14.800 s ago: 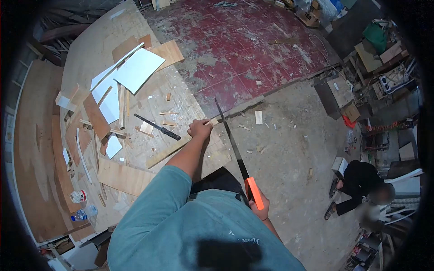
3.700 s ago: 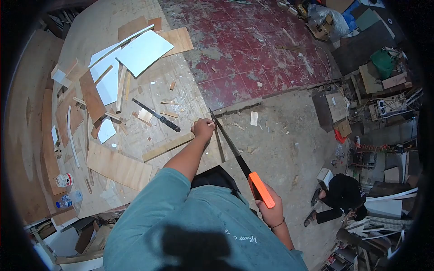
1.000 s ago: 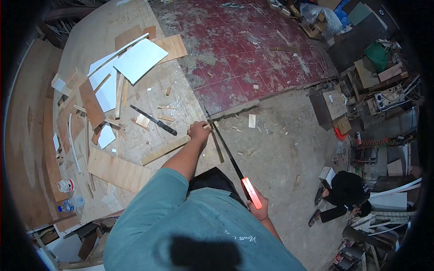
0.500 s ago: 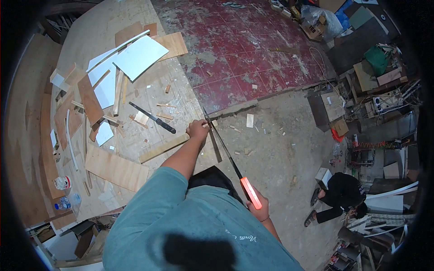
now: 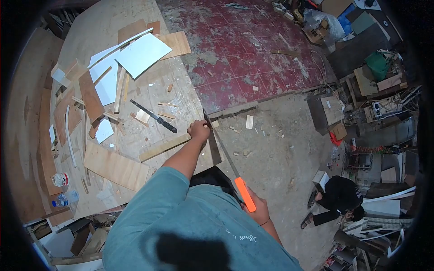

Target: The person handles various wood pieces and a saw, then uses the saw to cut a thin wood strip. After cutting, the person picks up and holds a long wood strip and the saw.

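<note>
My left hand grips a wooden strip that lies across the table's right edge, its end sticking out past my fingers. In my right hand is the orange handle of a hand saw. The saw's blade runs up and left from the handle and crosses the strip right beside my left hand. A second, dark-handled saw rests on the table just above my left hand.
The wooden table carries white panels, a plywood piece, several offcuts and a plastic bottle. Scraps litter the concrete floor. A person in black crouches at right, near piled materials.
The saw has shifted along its length, its handle now slightly up and left, and the blade's flat side shows more. My left hand stays on the wooden strip.
</note>
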A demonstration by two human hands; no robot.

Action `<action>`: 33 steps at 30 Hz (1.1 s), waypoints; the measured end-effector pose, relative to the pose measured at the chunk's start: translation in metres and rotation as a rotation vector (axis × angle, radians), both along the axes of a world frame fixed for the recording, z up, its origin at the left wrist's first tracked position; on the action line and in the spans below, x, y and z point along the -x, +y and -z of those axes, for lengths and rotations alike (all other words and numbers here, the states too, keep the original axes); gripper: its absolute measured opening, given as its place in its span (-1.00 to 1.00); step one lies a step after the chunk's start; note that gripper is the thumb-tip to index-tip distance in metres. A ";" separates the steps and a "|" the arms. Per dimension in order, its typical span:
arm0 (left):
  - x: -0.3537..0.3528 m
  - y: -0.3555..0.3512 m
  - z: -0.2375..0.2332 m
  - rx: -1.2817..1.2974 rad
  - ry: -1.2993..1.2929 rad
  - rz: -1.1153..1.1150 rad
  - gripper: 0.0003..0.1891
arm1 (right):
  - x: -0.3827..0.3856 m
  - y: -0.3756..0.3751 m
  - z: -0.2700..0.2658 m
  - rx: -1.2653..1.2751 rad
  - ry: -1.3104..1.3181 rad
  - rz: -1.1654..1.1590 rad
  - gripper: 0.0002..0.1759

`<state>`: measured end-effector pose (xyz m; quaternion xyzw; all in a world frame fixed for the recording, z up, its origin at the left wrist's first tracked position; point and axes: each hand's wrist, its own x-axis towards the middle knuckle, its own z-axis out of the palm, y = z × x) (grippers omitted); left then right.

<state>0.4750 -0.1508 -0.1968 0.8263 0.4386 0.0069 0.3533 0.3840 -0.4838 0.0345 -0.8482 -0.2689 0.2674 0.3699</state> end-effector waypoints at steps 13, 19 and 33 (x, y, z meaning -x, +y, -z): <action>-0.008 0.000 -0.007 -0.013 0.075 -0.030 -0.79 | 0.009 -0.010 0.021 -0.054 0.021 0.015 -0.22; -0.003 -0.001 -0.005 0.030 0.010 0.010 -0.78 | 0.026 -0.015 0.036 -0.331 0.122 0.332 -0.34; 0.019 -0.008 -0.029 -0.181 -0.062 0.203 -0.54 | 0.009 -0.015 0.049 -0.361 0.085 0.353 -0.38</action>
